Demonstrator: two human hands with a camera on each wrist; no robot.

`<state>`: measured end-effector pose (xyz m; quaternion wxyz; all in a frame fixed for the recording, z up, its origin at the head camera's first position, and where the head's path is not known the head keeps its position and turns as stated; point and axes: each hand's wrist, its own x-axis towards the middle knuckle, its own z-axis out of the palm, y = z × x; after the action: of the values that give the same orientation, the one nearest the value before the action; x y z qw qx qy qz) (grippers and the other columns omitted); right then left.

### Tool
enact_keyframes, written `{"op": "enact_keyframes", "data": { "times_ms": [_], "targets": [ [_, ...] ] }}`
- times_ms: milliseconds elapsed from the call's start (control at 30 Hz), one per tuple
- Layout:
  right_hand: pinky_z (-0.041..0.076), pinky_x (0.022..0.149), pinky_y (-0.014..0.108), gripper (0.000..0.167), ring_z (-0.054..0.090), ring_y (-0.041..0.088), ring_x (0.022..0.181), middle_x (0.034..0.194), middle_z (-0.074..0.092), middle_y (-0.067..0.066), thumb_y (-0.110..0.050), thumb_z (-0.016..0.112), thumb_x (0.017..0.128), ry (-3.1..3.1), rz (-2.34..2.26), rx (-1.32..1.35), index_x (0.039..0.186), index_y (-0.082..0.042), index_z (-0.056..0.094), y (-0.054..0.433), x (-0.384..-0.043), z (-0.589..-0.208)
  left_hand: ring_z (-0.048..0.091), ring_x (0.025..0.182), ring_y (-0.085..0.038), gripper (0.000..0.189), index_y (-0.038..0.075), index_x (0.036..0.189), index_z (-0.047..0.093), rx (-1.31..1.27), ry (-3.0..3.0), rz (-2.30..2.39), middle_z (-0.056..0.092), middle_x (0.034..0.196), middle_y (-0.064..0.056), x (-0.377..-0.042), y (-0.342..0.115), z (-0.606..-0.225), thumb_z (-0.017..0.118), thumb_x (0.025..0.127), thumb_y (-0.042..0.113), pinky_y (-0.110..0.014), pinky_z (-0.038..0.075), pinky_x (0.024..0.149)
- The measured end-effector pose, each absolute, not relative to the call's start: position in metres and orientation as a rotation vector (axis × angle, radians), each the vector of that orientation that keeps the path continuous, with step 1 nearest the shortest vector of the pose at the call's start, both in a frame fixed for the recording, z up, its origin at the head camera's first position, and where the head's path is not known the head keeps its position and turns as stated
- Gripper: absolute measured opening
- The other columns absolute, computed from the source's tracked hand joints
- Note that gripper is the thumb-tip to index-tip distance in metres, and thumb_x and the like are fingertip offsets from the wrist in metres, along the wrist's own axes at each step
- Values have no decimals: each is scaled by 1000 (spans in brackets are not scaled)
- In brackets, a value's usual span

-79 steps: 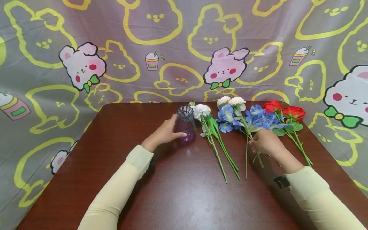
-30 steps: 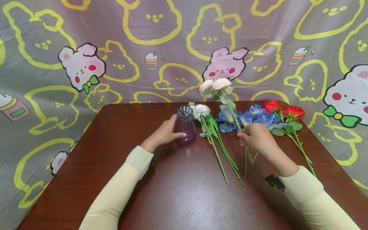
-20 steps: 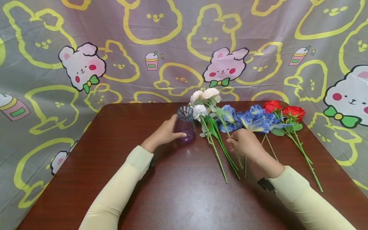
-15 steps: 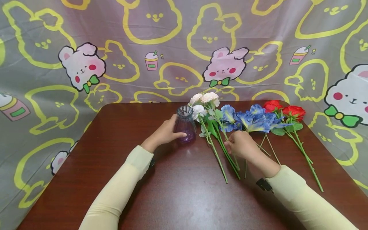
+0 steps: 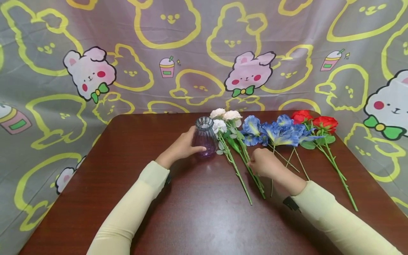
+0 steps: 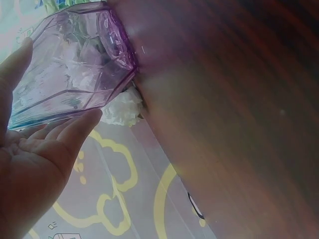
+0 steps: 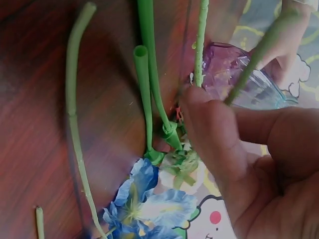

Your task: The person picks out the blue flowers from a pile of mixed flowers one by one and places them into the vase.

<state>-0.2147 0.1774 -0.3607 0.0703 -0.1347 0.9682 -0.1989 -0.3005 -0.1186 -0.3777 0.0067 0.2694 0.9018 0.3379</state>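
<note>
My left hand (image 5: 181,145) holds the upright glass vase (image 5: 205,141), purple at the base and bluish toward the rim, with thumb and fingers on its sides. In the left wrist view the same vase (image 6: 70,69) appears sideways. My right hand (image 5: 267,164) pinches the green stem (image 7: 264,52) of a pale pink artificial flower (image 5: 233,116). The pale blooms lie low over the table, just behind a white artificial flower (image 5: 220,126). Green tulip-like stems (image 7: 146,74) lie close beside the right fingers, overlapped by the held stem in the head view.
Blue irises (image 5: 280,131) lie right of the right hand, their thin stems crossing. Red roses (image 5: 325,124) rest at the table's back right. A patterned cloth (image 5: 185,39) hangs behind the brown table (image 5: 204,219).
My right hand has lifted the pale pink flower off the blue irises, carried it left and lowered it beside the white flower. My left hand stays on the vase.
</note>
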Motion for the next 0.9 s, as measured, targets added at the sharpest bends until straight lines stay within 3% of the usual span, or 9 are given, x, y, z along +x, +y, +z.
{"op": "enact_keyframes", "data": {
  "times_ms": [300, 633, 900],
  "targets": [
    [52, 59, 33, 33, 56, 13, 39, 41, 54, -4, -16, 75, 85, 2819, -456, -387, 55, -9, 62, 174, -216, -364, 55, 116, -29, 81, 0, 143, 30, 854, 2808, 1079, 55, 130, -21, -300, -119, -378, 80, 83, 25, -43, 45, 99],
    [49, 49, 30, 31, 56, 14, 39, 44, 56, -1, -13, 76, 83, 2773, -431, -366, 56, -8, 62, 171, -219, -368, 54, 118, -29, 82, -1, 144, 29, 850, 2795, 1078, 53, 131, -21, -301, -118, -378, 79, 84, 25, -44, 44, 100],
    [48, 51, 30, 32, 54, 12, 38, 41, 52, -2, -15, 79, 80, 2812, -373, -384, 56, -8, 59, 169, -217, -370, 56, 115, -29, 81, -1, 142, 30, 849, 2804, 1073, 55, 129, -23, -302, -119, -377, 80, 83, 25, -44, 45, 98]
  ]
}}
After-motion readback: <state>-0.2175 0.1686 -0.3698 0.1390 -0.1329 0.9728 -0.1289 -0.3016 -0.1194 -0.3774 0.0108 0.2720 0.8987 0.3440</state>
